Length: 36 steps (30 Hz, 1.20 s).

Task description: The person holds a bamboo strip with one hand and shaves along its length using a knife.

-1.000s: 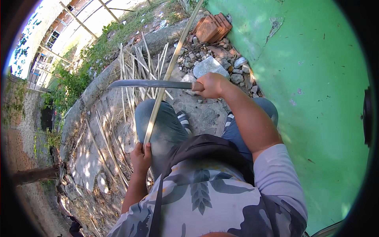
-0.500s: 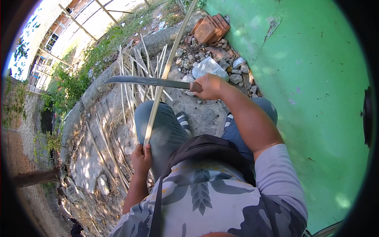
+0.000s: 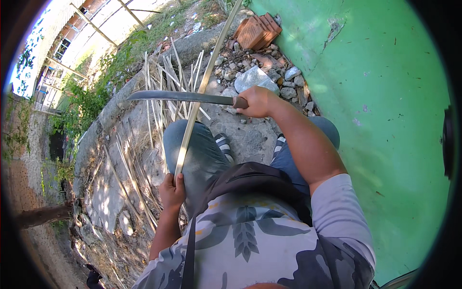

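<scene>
My left hand (image 3: 172, 190) is closed round the near end of a long, pale bamboo strip (image 3: 191, 118), thumb along its side. The strip slants over my left knee and up past the top of the picture. My right hand (image 3: 258, 102) grips the short brown handle of a machete (image 3: 185, 97). Its dark, slightly curved blade points left and crosses the strip beyond my knee. Whether the edge touches the strip I cannot tell.
Loose pale strips (image 3: 168, 82) lie in a heap beyond my left knee, with more strips (image 3: 130, 168) to the left. Ahead are rubble, a whitish stone (image 3: 256, 81) and stacked terracotta blocks (image 3: 257, 32). A green painted surface (image 3: 385, 120) fills the right side.
Hardly anything differs: the view has shifted a little, and both hands, the machete and the strip keep nearly the same places.
</scene>
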Tool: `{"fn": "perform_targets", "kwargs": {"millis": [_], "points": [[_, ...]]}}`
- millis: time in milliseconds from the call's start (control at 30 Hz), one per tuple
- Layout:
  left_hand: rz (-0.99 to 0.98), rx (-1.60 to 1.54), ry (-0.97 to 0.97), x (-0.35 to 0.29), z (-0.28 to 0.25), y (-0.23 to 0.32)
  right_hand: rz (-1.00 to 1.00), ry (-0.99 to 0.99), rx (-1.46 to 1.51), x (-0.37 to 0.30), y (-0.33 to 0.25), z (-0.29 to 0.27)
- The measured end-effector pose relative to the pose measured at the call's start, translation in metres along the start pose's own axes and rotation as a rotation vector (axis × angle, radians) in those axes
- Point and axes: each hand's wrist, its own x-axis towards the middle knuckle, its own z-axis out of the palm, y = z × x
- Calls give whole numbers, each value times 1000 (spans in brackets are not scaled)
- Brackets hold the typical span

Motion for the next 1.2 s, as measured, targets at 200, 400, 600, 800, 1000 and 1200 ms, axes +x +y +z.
{"fn": "perform_targets", "kwargs": {"millis": [200, 400, 600, 800, 1000, 1200], "points": [[-30, -44, -12, 0, 0, 1, 0, 0, -2, 3, 2, 8], [-20, -33, -14, 0, -1, 0, -14, 25, -9, 3, 4, 9], [-22, -67, -8, 0, 0, 4, -41, 24, -8, 2, 2, 7], [-30, -28, -15, -1, 1, -2, -38, 30, -12, 2, 3, 9], [-16, -10, -11, 0, 1, -6, -21, 24, 13, -1, -1, 6], [-7, -8, -15, 1, -2, 1, -25, 12, 48, 0, 1, 7]]}}
